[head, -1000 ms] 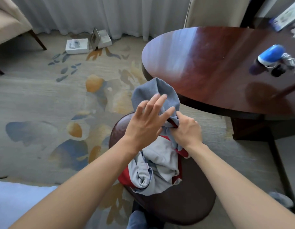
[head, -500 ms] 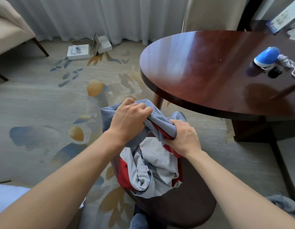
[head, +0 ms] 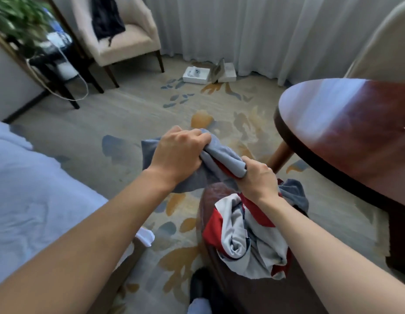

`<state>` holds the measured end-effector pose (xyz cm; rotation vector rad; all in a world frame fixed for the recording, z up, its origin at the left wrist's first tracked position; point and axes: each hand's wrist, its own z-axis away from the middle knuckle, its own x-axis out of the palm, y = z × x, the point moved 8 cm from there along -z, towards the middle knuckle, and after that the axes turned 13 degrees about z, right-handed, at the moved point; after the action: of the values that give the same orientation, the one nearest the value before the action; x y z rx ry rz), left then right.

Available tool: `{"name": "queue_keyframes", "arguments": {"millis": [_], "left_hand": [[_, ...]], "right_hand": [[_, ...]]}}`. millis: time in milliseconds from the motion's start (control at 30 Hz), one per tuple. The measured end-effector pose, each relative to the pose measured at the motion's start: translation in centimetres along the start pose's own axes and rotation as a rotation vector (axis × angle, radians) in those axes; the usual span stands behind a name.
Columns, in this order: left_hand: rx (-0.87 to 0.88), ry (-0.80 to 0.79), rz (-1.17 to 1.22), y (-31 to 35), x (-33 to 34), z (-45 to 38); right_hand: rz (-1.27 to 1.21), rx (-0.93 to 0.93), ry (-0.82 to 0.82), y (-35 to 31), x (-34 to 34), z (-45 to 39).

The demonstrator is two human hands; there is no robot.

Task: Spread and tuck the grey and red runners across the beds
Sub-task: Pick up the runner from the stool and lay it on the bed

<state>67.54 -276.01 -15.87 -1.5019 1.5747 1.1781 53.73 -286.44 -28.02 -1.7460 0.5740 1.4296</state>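
both hands gripped the runner (head: 226,159), left hand (head: 177,152) and right hand (head: 257,180) each with fingers curled round a bunched edge. rest lay crumpled on the stool (head: 210,200) beside the bed (head: 27,189). risk: tangled folds snagging, trailing end dragging on the carpet (head: 129,123).

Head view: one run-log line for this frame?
phase: lifting grey and red fabric runner off dark wooden stool | left hand: grip on runner | right hand: grip on runner | white bed: bare

Both arms outstretched — left hand (head: 177,152), right hand (head: 258,179) fisted.
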Motion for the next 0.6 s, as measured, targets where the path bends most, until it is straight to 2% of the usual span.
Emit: {"name": "queue_keyframes", "arguments": {"millis": [300,400,600], "left_hand": [[-0.394,0.028,-0.090,-10.2,-8.3,12.6],[-0.520,0.038,-0.096,-13.9,-11.6,18.5],[-0.650,0.108,-0.163,-21.3,-19.5,30.4]], "right_hand": [[0.302,-0.407,-0.141,-17.3,-0.8,0.6],[0.349,-0.566,-0.143,-24.9,-0.9,2.0],[0.432,-0.805,-0.059,-41.4,-0.6,6.3]]}}
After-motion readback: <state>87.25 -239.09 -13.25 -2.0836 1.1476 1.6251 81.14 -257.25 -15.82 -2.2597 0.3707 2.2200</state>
